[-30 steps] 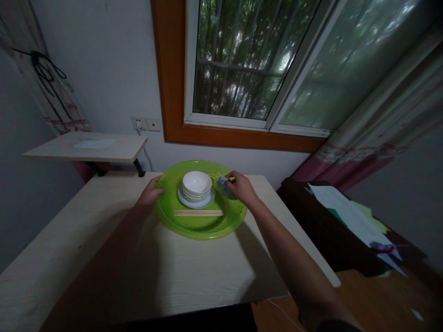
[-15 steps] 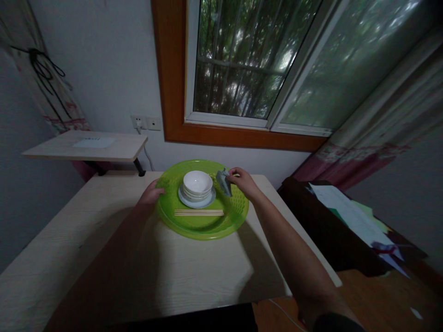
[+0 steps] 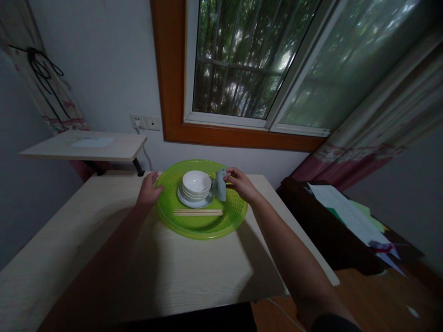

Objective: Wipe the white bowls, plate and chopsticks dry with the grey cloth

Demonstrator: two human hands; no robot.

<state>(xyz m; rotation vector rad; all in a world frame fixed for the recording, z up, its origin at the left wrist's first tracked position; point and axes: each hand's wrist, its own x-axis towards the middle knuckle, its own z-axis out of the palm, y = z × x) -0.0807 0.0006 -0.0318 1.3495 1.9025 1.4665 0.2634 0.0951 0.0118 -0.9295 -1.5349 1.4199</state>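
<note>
A round green plastic basket [image 3: 204,232] rests on the table. Inside it, a stack of white bowls [image 3: 196,181] sits on a white plate [image 3: 188,203], with several light wooden chopsticks [image 3: 198,212] lying side by side in front. A grey cloth [image 3: 220,185] hangs folded just right of the bowls, pinched at its upper right edge by my right hand [image 3: 239,183]. My left hand [image 3: 148,190] is by the basket's left rim, fingers apart and thumb at or near the rim; contact is unclear.
The wooden table [image 3: 207,267] runs beneath the basket. A raised shelf [image 3: 117,146] with a paper sheet stands back left, below a wall socket [image 3: 137,122]. To the right is a dark cabinet [image 3: 308,221] with papers on top. A window is behind.
My left hand has loosened from the basket's rim and its fingers have spread. The grey cloth has shifted slightly left toward the bowls and hangs more upright.
</note>
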